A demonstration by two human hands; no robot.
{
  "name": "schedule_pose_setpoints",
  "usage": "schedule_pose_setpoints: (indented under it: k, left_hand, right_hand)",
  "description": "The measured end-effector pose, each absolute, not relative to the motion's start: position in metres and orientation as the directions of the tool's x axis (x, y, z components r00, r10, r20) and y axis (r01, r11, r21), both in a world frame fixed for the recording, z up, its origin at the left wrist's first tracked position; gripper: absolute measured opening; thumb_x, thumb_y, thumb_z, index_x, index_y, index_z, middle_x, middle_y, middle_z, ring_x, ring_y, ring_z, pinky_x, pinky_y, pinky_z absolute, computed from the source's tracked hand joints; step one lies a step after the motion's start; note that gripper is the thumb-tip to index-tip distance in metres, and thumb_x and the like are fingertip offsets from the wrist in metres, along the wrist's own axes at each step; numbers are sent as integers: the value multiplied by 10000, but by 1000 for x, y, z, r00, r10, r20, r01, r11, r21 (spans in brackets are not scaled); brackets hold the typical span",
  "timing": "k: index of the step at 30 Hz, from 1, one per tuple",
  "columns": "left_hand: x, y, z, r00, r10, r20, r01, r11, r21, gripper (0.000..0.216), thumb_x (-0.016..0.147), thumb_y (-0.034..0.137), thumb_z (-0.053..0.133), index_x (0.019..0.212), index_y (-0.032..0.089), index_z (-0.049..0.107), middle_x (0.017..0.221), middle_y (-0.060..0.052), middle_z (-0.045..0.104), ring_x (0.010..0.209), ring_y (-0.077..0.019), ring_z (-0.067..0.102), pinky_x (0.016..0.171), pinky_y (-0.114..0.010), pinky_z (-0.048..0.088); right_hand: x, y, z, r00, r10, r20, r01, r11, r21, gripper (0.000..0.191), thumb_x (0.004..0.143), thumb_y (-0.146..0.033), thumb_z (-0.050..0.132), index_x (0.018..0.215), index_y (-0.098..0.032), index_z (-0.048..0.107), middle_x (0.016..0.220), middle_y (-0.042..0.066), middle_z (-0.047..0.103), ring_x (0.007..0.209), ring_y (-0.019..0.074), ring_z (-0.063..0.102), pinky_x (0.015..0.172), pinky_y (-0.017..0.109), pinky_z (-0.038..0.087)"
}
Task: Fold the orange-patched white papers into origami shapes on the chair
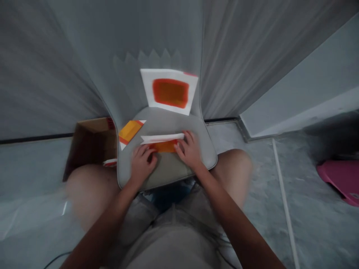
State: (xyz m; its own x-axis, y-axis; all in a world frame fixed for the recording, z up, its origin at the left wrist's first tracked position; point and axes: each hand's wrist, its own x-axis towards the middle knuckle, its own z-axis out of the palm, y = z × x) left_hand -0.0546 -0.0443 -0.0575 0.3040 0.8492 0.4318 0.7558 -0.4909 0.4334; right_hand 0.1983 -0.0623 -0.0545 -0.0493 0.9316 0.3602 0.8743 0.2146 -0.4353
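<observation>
Folded orange-and-white paper, on grey chair seat: pressed flat under left hand and right hand, fingers extended, nothing grasped. Markings blurred, unreadable.

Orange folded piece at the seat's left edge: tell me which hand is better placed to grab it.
Left, probably. The left hand lies nearer the orange folded piece; the right hand presses the far end of the folded paper and would have to cross over it.
</observation>
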Motion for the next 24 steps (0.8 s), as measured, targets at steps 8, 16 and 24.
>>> schedule_pose_setpoints:
  k: [8,16,24]
  left_hand:
    - [-52,-44,-52,381,868,318,790,-484,376,456,933,289,609,1388,255,628,1529,-81,598,1265,-343,620,1074,-511,445]
    - [-49,-44,-54,384,873,299,809,-475,347,500,1038,420,502,1510,271,573,1587,-71,547,1465,-395,448,1136,-579,399]
    - [-54,-41,-59,346,885,311,799,-452,396,661,1019,560,543,1596,246,463,1627,-119,490,1499,-375,437,1204,-550,367]
  right_hand:
    - [196,-54,-61,-27,938,345,887,181,-424,399,1030,-397,539,1333,-191,698,1496,174,578,1395,371,486,1155,567,417]
    - [201,-54,-66,-64,940,336,890,206,-406,537,969,-524,650,1393,-195,666,1578,176,513,1463,413,415,1169,605,379]
    - [207,-54,-68,-187,925,332,861,317,-397,517,1000,-522,629,1427,-230,638,1504,152,611,1432,355,500,1231,638,280]
